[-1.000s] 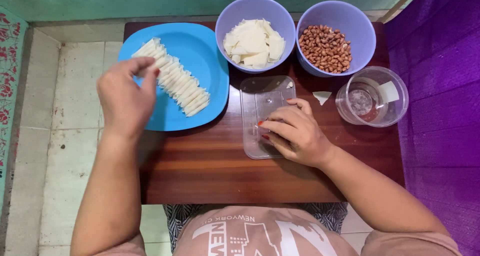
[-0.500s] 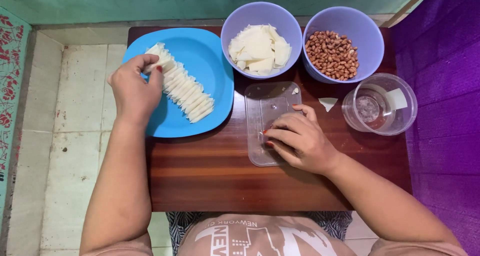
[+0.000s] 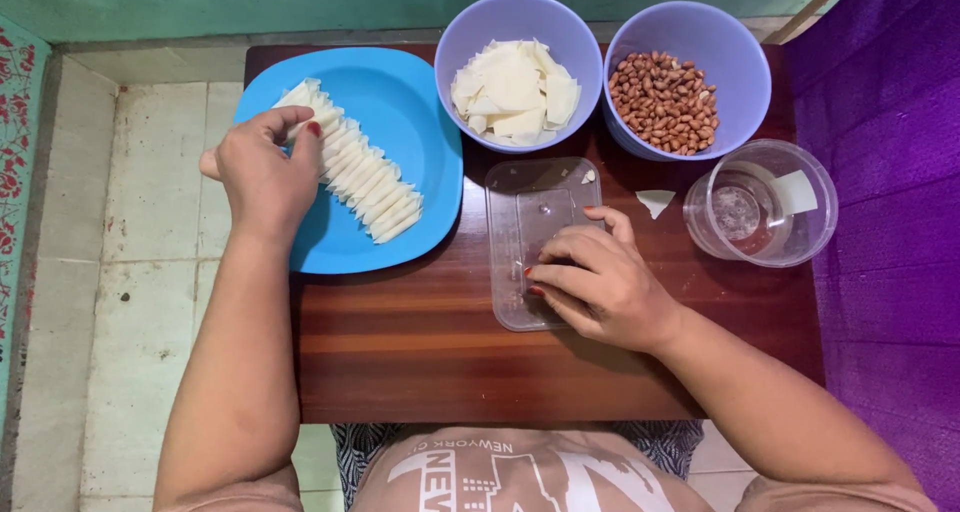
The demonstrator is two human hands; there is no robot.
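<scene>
Where the left hand (image 3: 262, 177) rests over the near-left part of the blue plate (image 3: 410, 102), its fingers are curled and its fingertips pinch the far end of a row of folded white wrappers (image 3: 365, 177). The row lies diagonally across the plate, the pieces overlapping one another. The right hand (image 3: 600, 282) lies palm down on a clear plastic tray (image 3: 530, 197), fingers bent and close together, the tips pressed on the tray's near half; whether anything is held beneath them cannot be told. The tray sits flat at the middle of the wooden desk (image 3: 420, 342), just right of the plate.

Two lilac bowls stand at the far edge of the desk. The left bowl (image 3: 470, 32) contains loose white wrapper sheets (image 3: 515, 87); the right bowl (image 3: 735, 52) contains peanuts (image 3: 665, 102). A clear round container (image 3: 765, 242) stands at the right of the desk, near the right bowl, with one white piece leaning on its rim. A small white scrap (image 3: 655, 202) lies on the desk between the tray and that container.
</scene>
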